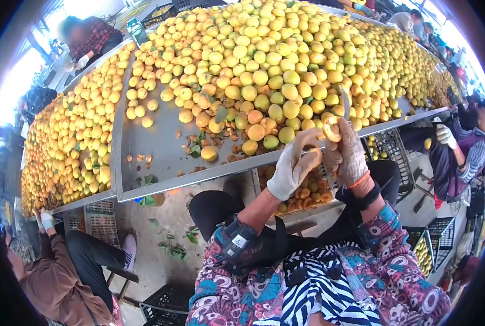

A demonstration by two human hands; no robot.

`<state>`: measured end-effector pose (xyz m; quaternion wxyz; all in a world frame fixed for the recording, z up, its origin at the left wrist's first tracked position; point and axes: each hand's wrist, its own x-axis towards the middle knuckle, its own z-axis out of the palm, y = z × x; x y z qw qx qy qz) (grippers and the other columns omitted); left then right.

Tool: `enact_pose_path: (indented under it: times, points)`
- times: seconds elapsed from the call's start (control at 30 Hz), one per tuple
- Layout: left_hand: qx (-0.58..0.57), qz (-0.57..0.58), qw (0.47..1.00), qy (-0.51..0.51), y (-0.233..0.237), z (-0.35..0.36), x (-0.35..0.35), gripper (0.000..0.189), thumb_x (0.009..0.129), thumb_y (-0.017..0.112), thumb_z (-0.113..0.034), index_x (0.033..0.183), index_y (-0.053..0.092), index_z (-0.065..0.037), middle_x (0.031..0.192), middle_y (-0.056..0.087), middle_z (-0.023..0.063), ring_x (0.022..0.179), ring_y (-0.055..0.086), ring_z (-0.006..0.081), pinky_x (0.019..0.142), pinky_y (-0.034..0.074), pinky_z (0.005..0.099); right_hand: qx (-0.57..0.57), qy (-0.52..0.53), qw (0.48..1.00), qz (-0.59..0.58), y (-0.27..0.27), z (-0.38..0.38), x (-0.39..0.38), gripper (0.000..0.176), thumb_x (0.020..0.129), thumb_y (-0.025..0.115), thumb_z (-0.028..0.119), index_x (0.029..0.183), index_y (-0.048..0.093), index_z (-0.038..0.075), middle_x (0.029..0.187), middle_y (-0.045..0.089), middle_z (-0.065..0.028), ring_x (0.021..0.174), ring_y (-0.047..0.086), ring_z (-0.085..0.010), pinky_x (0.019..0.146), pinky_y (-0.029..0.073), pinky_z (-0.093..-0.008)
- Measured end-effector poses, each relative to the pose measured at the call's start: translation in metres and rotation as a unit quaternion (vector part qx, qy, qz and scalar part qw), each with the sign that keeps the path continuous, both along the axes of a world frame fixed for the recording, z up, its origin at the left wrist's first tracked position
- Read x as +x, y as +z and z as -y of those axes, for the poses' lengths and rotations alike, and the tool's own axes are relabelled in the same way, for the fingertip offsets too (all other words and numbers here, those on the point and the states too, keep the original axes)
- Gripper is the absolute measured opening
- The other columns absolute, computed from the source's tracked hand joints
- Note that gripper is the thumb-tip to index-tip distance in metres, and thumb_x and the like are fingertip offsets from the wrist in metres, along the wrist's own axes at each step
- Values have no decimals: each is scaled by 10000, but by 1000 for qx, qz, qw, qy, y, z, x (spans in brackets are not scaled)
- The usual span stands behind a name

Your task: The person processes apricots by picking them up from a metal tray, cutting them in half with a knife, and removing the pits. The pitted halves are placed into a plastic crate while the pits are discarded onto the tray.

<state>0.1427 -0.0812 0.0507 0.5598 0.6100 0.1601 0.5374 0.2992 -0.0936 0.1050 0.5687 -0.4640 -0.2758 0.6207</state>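
Note:
My left hand point(292, 167), in a white glove, is closed around a piece of yellow-orange fruit point(310, 158) near the table edge. Beside it, my right hand point(351, 158), in a soiled glove with an orange band at the wrist, grips a knife point(345, 103) whose blade points up. A cut fruit point(332, 129) with an open middle shows between the fingertips of both hands, by the knife. Below my hands, a crate of halved fruit point(303, 202) sits partly hidden by my arms.
A large heap of yellow fruit point(264, 60) covers the metal table point(161, 144). Scraps and leaves lie near its raised edge point(210, 173). Co-workers sit at left point(63, 277) and right point(470, 157). Black crates point(443, 239) and leaves point(173, 250) are on the floor.

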Motion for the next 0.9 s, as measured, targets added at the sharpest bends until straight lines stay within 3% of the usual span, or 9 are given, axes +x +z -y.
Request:
enact_pose_path:
  times: [0.13,0.17,0.2,0.37,0.47,0.53,0.7,0.77,0.9]
  points:
    - [-89,34,994,47,-9,-12,5,381,927,564,-164,1247,489,29,1073,566,94,908,532,144,834,419,272,26,7,992,124,3,-2,-9,252,970,513,346,934,543,98,603,495,28,382,391,-56,340,305,-200]
    - [-73,35,996,45,-6,-11,4,376,945,515,-106,1293,464,26,1154,561,58,1040,509,99,901,400,232,34,31,986,157,0,-4,-14,239,965,530,330,962,551,92,608,496,34,392,391,-44,349,303,-193]
    - [-12,17,997,76,-12,-18,4,387,937,524,-89,1304,461,17,1185,558,61,1039,520,100,901,412,239,43,56,979,190,-4,-8,-21,231,960,546,315,991,560,86,613,497,39,401,391,-33,357,300,-185]
    - [-110,102,975,165,6,-30,-28,373,909,564,-99,1248,501,42,1088,601,70,984,549,97,845,444,243,155,46,945,286,7,-46,-58,262,970,525,314,1059,577,73,554,457,49,402,391,-38,362,273,-199]
    - [-247,219,932,149,1,-42,-63,358,873,580,-198,1139,546,39,942,620,61,851,574,110,763,467,256,204,18,972,117,39,-68,-91,273,984,485,358,968,567,98,500,383,49,348,323,-74,328,232,-237]
    - [-213,280,924,148,-4,-49,-78,368,908,441,-332,1034,554,-4,898,607,64,751,580,134,667,459,232,216,34,976,-14,60,-79,-122,281,976,500,367,908,557,100,488,341,52,348,292,-69,327,216,-235]
    - [-245,315,907,134,9,-46,-101,460,988,335,-439,982,531,-23,752,596,39,539,545,91,441,400,197,272,25,961,-31,53,-112,-194,317,974,482,410,816,502,135,525,319,68,392,282,-62,358,206,-238]
    - [-238,283,918,142,3,-47,-111,453,996,319,-429,977,536,-32,713,580,21,508,525,79,420,376,194,352,6,931,99,40,-123,-204,313,982,473,373,797,485,120,515,319,60,376,272,-74,350,213,-248]
    - [-230,230,924,203,1,-47,-117,411,997,311,-366,970,550,-33,688,564,-2,478,493,57,408,342,182,329,70,941,-39,50,-109,-214,278,987,474,304,787,475,110,499,308,55,361,252,-78,343,193,-258]
